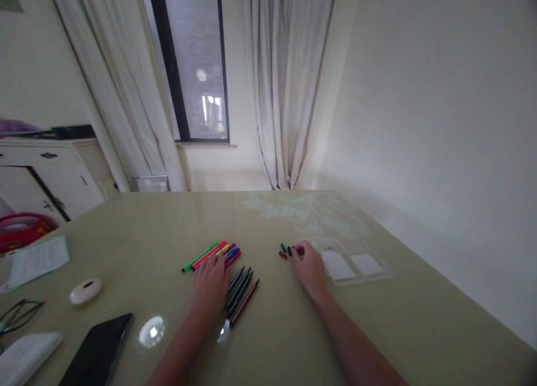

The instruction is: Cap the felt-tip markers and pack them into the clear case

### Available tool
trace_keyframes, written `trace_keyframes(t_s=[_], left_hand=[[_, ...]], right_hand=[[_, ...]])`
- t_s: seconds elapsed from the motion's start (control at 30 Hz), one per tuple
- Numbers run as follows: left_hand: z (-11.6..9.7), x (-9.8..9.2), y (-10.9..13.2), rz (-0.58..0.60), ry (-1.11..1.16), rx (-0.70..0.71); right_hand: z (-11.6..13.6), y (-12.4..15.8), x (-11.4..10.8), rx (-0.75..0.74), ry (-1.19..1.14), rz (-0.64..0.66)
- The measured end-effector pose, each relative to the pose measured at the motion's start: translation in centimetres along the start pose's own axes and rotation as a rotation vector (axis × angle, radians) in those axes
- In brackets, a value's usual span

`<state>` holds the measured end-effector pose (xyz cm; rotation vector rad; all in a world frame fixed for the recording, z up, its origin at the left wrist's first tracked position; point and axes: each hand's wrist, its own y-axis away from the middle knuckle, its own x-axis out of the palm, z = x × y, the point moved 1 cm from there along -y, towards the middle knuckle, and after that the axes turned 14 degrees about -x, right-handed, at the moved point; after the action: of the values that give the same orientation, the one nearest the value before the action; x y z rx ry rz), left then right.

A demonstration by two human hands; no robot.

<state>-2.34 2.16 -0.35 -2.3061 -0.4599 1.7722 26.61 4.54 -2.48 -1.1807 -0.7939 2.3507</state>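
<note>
My left hand lies over the near ends of several bright capped markers, its fingers stretched out and resting on them. Just right of it, uncapped dark markers lie side by side, with a dark red marker at the right end. My right hand pinches a small purple-blue marker cap between thumb and fingers, at the table surface. Beside that cap lie a green cap, a dark red cap and a black cap.
An open clear plastic case lies right of my right hand. At the left are a black phone, a round clear object, a white oval case, glasses, a white box and a face mask.
</note>
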Motion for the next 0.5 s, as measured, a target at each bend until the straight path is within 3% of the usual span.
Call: trace_keyframes(t_s=[0.17, 0.3, 0.37, 0.5], left_hand=[[0.3, 0.5, 0.0, 0.047, -0.058, 0.012], [0.0, 0.5, -0.4, 0.023, 0.049, 0.023], [-0.5, 0.4, -0.3, 0.027, 0.187, 0.107], [-2.3, 0.2, 1.2, 0.027, 0.357, 0.407]], right_hand=[[0.9, -0.3, -0.3, -0.009, -0.005, 0.023], [4.2, -0.2, -1.0, -0.097, -0.254, 0.049], [6.3, 0.2, -1.3, -0.118, -0.454, 0.114], [9.6, 1.4, -1.5, -0.112, -0.746, 0.269]])
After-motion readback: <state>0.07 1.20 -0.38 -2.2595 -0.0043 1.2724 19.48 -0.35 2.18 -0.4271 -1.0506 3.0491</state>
